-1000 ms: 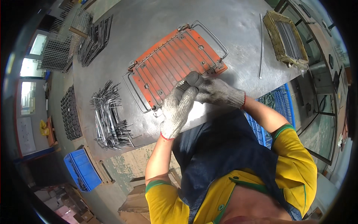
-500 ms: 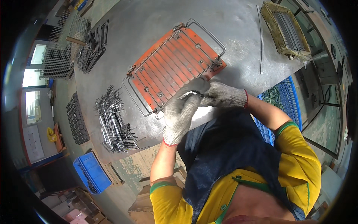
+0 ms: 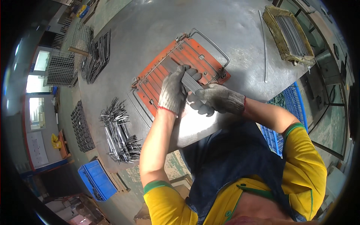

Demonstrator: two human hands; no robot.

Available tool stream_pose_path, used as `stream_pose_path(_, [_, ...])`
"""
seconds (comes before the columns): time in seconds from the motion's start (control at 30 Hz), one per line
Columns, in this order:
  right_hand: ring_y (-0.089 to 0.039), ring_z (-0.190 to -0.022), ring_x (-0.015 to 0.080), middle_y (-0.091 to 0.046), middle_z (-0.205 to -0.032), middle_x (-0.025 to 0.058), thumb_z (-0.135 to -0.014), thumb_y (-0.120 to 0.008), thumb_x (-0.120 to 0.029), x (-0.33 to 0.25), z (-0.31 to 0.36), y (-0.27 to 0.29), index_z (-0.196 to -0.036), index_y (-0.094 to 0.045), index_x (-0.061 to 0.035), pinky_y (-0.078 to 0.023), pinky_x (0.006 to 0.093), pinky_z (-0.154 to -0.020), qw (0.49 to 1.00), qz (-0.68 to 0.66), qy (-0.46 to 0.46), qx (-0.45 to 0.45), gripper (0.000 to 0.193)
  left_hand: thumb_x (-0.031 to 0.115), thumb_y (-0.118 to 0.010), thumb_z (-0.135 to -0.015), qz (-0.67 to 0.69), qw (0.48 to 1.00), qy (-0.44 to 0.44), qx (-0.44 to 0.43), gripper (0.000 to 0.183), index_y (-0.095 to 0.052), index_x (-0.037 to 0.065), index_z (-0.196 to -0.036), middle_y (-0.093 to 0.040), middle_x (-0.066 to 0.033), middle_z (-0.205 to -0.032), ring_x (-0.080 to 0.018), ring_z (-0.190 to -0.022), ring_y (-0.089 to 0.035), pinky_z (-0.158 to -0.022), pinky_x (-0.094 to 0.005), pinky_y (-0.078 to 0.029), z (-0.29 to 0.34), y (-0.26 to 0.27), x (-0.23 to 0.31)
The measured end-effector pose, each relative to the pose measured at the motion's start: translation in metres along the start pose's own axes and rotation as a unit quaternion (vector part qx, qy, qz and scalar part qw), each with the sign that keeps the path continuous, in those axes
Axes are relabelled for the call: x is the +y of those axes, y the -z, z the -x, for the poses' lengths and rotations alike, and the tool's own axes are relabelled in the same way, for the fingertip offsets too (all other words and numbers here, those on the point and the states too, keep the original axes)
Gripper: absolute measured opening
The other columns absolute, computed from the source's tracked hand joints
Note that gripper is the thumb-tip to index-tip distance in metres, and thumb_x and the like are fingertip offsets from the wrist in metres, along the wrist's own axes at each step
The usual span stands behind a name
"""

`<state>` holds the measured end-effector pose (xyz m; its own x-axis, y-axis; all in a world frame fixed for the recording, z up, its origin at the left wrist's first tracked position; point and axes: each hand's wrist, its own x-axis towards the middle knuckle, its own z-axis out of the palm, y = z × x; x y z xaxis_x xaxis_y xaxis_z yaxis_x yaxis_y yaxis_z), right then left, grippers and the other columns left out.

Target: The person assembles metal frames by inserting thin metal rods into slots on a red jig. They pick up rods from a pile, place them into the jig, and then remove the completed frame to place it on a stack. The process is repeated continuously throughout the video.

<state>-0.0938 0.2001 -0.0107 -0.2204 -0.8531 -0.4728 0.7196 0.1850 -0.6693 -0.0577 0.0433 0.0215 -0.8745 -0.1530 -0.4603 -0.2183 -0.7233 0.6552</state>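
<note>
My left hand point(image 3: 174, 89) and my right hand point(image 3: 216, 98), both in grey-coated work gloves, hold a bundle of thin metal rods point(image 3: 192, 83) between them. The left fingers close round the far end of the bundle; the right grips its near end. Beneath and beyond the hands lies an orange slotted plate point(image 3: 192, 57), a jig by its look, with a wire frame resting on it and a bent-wire handle point(image 3: 210, 41) at its far right side. My hands and the bundle cover the plate's near part.
Bent wire pieces point(image 3: 120, 135) lie heaped at the table's left, dark wire frames point(image 3: 95, 56) farther back. A worn tray of rods point(image 3: 290, 35) stands at the far right, near a single long rod point(image 3: 264, 48) on the metal table point(image 3: 240, 33). Blue crates point(image 3: 98, 180) stand below both sides.
My hands have shifted from a tight clasp, with the rods seen end-on, to slightly apart with the bundle's length showing. The view has shifted a little.
</note>
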Motion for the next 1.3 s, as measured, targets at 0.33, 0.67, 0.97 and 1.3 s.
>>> stream_pose_path(0.33, [-0.065, -0.082, 0.0143, -0.066, -0.093, 0.0063, -0.095, -0.056, -0.023, -0.001, -0.04, 0.048, -0.112, -0.06, -0.0043, -0.054, 0.0321, -0.07, 0.918, 0.344, 0.196, -0.001, 0.025, 0.016, -0.052, -0.097, -0.102, 0.993, 0.064, 0.005, 0.028, -0.057, -0.007, -0.113, -0.066, -0.0213, -0.103, -0.0278, -0.09, -0.069, -0.083, -0.0361, -0.059, -0.041, 0.01, 0.014])
stream_pose_path(0.67, [-0.065, -0.085, 0.0121, -0.066, -0.101, 0.0022, -0.097, -0.054, -0.022, -0.023, -0.02, 0.019, -0.115, -0.061, -0.0048, -0.054, 0.0318, -0.07, 0.993, 0.079, 0.063, 0.059, 0.026, 0.041, -0.06, -0.089, -0.816, 0.453, -0.35, 0.076, 0.044, -0.059, 0.006, -0.117, -0.061, -0.0165, -0.116, -0.033, -0.106, -0.059, -0.092, -0.0448, -0.045, -0.04, 0.0, 0.032])
stream_pose_path(0.97, [-0.066, -0.095, 0.0181, -0.067, -0.105, 0.008, -0.092, -0.061, -0.019, 0.013, 0.064, 0.026, -0.122, -0.058, -0.0022, -0.054, 0.0304, -0.079, 0.993, -0.073, -0.018, -0.086, 0.034, 0.036, -0.056, -0.09, -0.817, 0.373, -0.438, 0.034, 0.052, -0.052, 0.0, -0.127, -0.048, -0.0211, -0.133, -0.041, -0.129, -0.039, -0.11, -0.0548, -0.025, -0.062, 0.022, -0.013])
stream_pose_path(1.3, [-0.064, -0.104, 0.0266, -0.058, -0.126, 0.0141, -0.091, -0.06, -0.018, -0.055, 0.011, 0.086, -0.125, -0.057, -0.0118, -0.054, 0.0365, -0.084, 0.666, 0.51, 0.382, 0.389, 0.035, 0.029, -0.064, -0.082, -0.789, 0.376, -0.48, -0.071, 0.05, -0.053, 0.002, -0.122, -0.05, -0.0164, -0.123, -0.0345, -0.123, -0.041, -0.109, -0.0549, -0.026, -0.075, 0.013, -0.01])
